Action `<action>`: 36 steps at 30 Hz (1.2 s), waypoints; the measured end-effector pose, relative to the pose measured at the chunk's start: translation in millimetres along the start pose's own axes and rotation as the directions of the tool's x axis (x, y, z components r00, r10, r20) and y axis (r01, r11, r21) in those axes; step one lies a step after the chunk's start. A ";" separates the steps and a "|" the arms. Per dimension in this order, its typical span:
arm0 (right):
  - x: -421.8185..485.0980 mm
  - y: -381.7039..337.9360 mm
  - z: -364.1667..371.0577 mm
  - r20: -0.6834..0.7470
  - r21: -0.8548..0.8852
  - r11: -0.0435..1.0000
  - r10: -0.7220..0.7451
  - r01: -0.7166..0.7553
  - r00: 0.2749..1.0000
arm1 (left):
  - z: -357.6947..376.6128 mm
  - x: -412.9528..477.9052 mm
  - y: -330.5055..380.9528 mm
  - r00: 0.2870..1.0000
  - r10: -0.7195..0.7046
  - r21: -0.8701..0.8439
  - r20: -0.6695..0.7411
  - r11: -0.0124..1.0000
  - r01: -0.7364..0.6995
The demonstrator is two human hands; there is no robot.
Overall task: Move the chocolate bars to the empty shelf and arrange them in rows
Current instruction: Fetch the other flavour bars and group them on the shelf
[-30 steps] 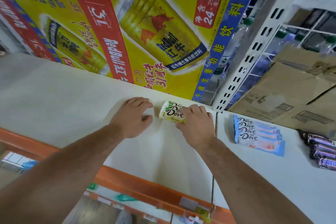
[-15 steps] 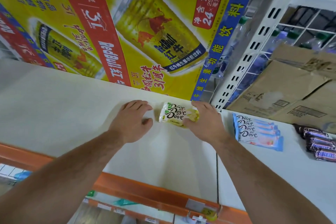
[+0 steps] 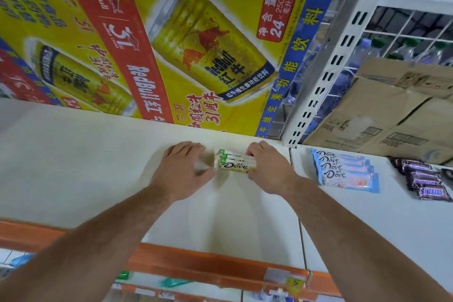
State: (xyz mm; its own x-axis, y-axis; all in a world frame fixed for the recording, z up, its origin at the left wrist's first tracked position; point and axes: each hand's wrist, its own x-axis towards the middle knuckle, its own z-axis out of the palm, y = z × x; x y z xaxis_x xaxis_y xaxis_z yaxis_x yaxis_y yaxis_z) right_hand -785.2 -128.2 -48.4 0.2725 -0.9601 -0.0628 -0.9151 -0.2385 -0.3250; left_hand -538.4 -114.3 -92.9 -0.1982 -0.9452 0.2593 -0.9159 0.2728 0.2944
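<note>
Hands bracket a small stack of green-and-white Dove bars on the white shelf: left hand spread flat just beside its left end, right hand pressed against its right end. Neither hand is closed around it. Blue Dove bars and Snickers bars lie right of the right hand.

Two bare forearms come into view from the lower edge, each uncovered from the edge of view down to the wrist, with no sleeve, cuff or glove on either. Fine hair shows along both forearms. The left hand and the right hand are bare too: no ring, watch, strap or bracelet can be seen on the fingers or wrists. The fingernails that show look short and plain.
</note>
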 end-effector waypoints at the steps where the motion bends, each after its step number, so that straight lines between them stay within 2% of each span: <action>1: -1.8 -1.6 0.9 -0.001 -0.005 1.000 -0.015 0.015 1.000 | -1.2 -0.6 1.9 1.000 0.024 -0.027 -0.001 0.999 -0.024; 4: -4.3 -6.1 0.0 0.031 0.004 0.999 -0.045 0.045 0.999 | -8.0 -3.8 4.5 0.997 0.069 -0.197 0.036 0.979 -0.061; 9: -6.3 -15.9 -4.7 0.058 0.063 0.998 0.004 -0.008 0.998 | -13.1 8.0 17.7 0.986 -0.119 -0.482 0.115 0.861 0.161; 12: -17.8 -8.7 -8.0 0.028 0.106 0.989 0.098 -0.100 0.995 | -7.0 7.4 24.3 0.985 -0.109 -0.466 0.134 0.870 0.160; 15: -30.8 3.0 -8.5 -0.064 0.146 0.974 0.185 -0.174 0.981 | -3.5 7.9 21.6 0.986 -0.115 -0.450 0.117 0.880 0.156; 19: -37.7 7.7 -5.4 -0.118 0.288 0.931 0.266 -0.224 0.957 | -0.6 10.0 20.3 0.983 -0.124 -0.434 0.137 0.884 0.172; 31: -36.4 9.3 -0.1 -0.151 0.380 0.899 0.292 -0.217 0.944 | 0.6 8.1 21.2 0.981 -0.142 -0.474 0.136 0.860 0.190; 36: -19.5 3.1 1.3 -0.138 0.424 0.884 0.279 -0.198 0.950 | -4.5 21.3 18.7 0.967 -0.208 -0.512 0.150 0.820 0.255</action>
State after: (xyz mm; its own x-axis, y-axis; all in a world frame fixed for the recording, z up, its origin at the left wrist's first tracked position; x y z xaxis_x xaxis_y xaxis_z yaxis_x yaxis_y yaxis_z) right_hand -793.0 -110.0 -49.4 -0.0375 -0.9991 -0.0205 -0.7369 0.0415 -0.6747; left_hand -558.2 -128.5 -77.7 -0.0538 -0.9972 0.0517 -0.6230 0.0740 0.7788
